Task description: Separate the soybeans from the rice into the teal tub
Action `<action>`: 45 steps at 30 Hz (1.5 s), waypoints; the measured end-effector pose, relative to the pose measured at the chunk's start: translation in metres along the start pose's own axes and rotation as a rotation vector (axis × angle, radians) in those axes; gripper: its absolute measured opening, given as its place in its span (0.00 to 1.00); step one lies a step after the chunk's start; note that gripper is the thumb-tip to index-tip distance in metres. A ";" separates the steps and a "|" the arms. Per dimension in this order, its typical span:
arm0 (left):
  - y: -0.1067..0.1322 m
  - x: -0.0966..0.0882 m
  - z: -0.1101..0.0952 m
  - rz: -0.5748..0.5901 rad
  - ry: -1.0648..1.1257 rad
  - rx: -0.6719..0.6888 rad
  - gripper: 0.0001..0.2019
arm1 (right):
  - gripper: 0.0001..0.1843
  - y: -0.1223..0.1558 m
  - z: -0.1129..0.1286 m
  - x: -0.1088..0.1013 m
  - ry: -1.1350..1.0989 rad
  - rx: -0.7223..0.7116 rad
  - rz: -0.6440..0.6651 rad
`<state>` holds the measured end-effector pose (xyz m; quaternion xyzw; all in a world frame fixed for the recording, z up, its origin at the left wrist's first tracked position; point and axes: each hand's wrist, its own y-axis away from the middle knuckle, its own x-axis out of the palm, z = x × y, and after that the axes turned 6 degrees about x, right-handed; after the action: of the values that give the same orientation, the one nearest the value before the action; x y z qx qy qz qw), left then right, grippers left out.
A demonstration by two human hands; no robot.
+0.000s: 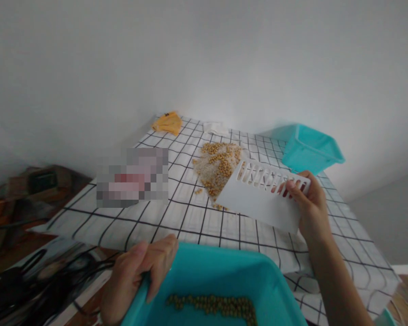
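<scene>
My left hand (139,274) is wrapped over the left rim of a turquoise plastic bin (221,265) at the table's near edge. Greenish-brown bean-like grains (221,305) lie along the bin's floor. In my right hand (312,206) is a flat white slotted plastic scraper (258,206), pinched at its right end, with the thumb over the slots. Its left end is beside a spread heap of yellow beans (224,167) mixed with pale fine grains, covering part of it from view. A few beans show below that end of the scraper.
A checked cloth (183,213) covers the table. Another turquoise bin (309,147) stands at the back right. A yellow cloth-like item (168,122) and a white one (215,128) lie at the back. Something blurred-out (132,179) is on the left; dark cables (61,280) lie below.
</scene>
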<state>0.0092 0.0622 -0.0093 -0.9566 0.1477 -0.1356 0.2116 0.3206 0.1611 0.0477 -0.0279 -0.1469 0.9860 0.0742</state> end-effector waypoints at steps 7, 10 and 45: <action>-0.001 0.001 -0.001 -0.030 -0.005 -0.005 0.32 | 0.14 0.002 0.002 0.000 -0.004 -0.036 0.027; -0.003 -0.006 -0.003 0.060 -0.047 -0.032 0.32 | 0.13 0.003 0.003 -0.001 0.004 -0.039 0.083; 0.003 -0.002 0.000 -0.029 0.048 -0.037 0.34 | 0.17 0.005 -0.001 0.009 0.108 0.195 0.328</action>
<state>0.0069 0.0603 -0.0107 -0.9588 0.1416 -0.1589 0.1880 0.3115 0.1584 0.0446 -0.0970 -0.0399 0.9915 -0.0772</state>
